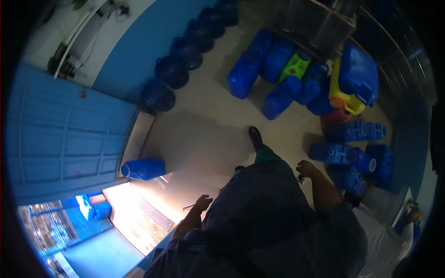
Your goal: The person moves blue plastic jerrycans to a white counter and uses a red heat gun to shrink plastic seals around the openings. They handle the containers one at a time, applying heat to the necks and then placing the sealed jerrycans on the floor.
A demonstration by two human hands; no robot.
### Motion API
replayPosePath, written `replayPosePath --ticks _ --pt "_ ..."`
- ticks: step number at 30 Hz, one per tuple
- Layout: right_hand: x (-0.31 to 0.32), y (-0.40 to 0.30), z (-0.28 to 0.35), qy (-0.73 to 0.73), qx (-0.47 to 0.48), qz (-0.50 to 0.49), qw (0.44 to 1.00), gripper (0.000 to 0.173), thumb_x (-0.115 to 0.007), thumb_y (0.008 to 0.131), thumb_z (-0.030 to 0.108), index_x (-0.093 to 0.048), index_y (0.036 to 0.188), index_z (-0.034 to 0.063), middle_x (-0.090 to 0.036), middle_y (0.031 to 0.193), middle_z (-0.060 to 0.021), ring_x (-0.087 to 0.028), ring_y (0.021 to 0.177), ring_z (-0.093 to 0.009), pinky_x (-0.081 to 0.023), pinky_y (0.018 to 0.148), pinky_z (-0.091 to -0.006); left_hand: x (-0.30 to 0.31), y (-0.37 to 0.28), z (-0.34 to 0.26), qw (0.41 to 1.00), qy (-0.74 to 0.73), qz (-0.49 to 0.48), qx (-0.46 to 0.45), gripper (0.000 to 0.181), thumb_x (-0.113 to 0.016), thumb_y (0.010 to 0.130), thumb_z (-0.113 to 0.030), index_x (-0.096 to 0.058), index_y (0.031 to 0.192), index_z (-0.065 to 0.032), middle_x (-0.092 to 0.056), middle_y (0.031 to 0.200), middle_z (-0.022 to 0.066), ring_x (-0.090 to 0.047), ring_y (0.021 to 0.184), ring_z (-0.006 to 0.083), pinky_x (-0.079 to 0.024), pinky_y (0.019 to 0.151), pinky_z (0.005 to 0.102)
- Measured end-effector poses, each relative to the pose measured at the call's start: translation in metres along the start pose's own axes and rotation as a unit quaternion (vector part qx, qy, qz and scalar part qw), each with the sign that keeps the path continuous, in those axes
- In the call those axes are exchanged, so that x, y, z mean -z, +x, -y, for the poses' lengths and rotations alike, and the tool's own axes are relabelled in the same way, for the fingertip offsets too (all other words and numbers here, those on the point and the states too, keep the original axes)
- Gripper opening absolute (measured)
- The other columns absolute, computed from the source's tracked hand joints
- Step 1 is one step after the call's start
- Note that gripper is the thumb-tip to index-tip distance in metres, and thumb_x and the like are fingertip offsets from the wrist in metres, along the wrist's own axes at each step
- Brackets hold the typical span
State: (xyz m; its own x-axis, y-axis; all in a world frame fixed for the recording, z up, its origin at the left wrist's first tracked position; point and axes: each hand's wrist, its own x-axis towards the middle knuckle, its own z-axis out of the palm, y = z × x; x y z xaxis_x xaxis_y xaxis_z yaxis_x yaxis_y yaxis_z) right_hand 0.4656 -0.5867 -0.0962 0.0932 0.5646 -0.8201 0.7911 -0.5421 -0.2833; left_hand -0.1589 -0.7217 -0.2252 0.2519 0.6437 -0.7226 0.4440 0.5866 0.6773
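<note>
My left hand (pixel 203 202) hangs beside the dark shirt, fingers loosely bent. A thin, light-coloured bar (pixel 188 207) shows just beyond it; whether the hand holds it I cannot tell. On the other side, my right hand (pixel 306 168) is half curled, with a small shiny round item (pixel 301 178) at its underside; the grip is unclear. Nearest to the right hand are blue plastic jerrycans (pixel 332 153) on the tiled floor. More jerrycans, including a green one (pixel 294 67) and a yellow one (pixel 342 87) under a blue one (pixel 359 73), stand farther ahead.
Round blue water bottles (pixel 172 71) line the blue wall. A blue panelled door (pixel 73 135) stands at the left, near a lone blue jerrycan (pixel 146 169). Bright light enters through the doorway, where a mat (pixel 156 215) lies. A metal-framed tank or cabinet (pixel 309 27) is ahead.
</note>
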Motion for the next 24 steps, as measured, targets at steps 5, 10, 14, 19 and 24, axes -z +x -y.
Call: replayPosePath --ticks 5,10,14,19,24 --pt "0.000 0.018 -0.028 0.029 -0.029 -0.014 0.999 0.048 -0.067 0.085 0.034 -0.064 0.119 0.0004 -0.071 0.103 -0.0195 -0.070 0.091 -0.032 -0.056 0.081 -0.0417 0.047 0.011 -0.045 0.925 0.369 0.046 -0.077 0.022 -0.057 0.095 -0.020 -0.069 0.113 -0.0174 -0.073 0.099 0.0068 -0.068 0.098 0.0252 -0.048 0.098 0.0382" --pt "0.000 0.090 -0.034 -0.118 0.013 0.066 0.991 0.047 -0.064 0.087 0.034 -0.064 0.120 0.0002 -0.070 0.106 -0.0205 -0.068 0.097 -0.034 -0.054 0.086 -0.0420 0.071 0.052 -0.141 0.981 0.088 -0.170 0.032 0.040 -0.065 0.095 -0.027 -0.059 0.126 -0.0016 -0.070 0.105 0.0143 -0.067 0.097 0.0261 -0.050 0.091 0.0353" --pt "0.029 0.153 0.025 -0.078 0.047 0.064 0.994 0.045 -0.061 0.088 0.034 -0.067 0.115 -0.0007 -0.063 0.125 -0.0210 -0.060 0.118 -0.036 -0.047 0.100 -0.0443 0.107 0.071 -0.231 0.980 0.108 -0.163 0.031 0.053 -0.067 0.094 -0.030 -0.052 0.134 0.0008 -0.069 0.110 0.0169 -0.066 0.102 0.0268 -0.051 0.089 0.0358" --pt "0.089 0.231 0.108 0.098 0.111 -0.063 0.987 0.044 -0.062 0.089 0.036 -0.064 0.117 0.0021 -0.067 0.118 -0.0202 -0.064 0.111 -0.036 -0.050 0.096 -0.0429 0.140 0.093 -0.311 0.967 0.223 -0.071 0.099 0.053 -0.068 0.093 -0.030 -0.052 0.135 -0.0002 -0.068 0.115 0.0158 -0.066 0.107 0.0266 -0.051 0.092 0.0373" --pt "0.139 0.322 0.136 0.080 0.130 -0.055 0.987 0.044 -0.062 0.088 0.034 -0.064 0.118 0.0020 -0.069 0.111 -0.0191 -0.066 0.104 -0.035 -0.052 0.092 -0.0411 0.182 0.132 -0.382 0.956 0.246 -0.116 0.111 0.047 -0.067 0.094 -0.027 -0.055 0.132 -0.0030 -0.067 0.117 0.0150 -0.064 0.110 0.0250 -0.050 0.093 0.0346"
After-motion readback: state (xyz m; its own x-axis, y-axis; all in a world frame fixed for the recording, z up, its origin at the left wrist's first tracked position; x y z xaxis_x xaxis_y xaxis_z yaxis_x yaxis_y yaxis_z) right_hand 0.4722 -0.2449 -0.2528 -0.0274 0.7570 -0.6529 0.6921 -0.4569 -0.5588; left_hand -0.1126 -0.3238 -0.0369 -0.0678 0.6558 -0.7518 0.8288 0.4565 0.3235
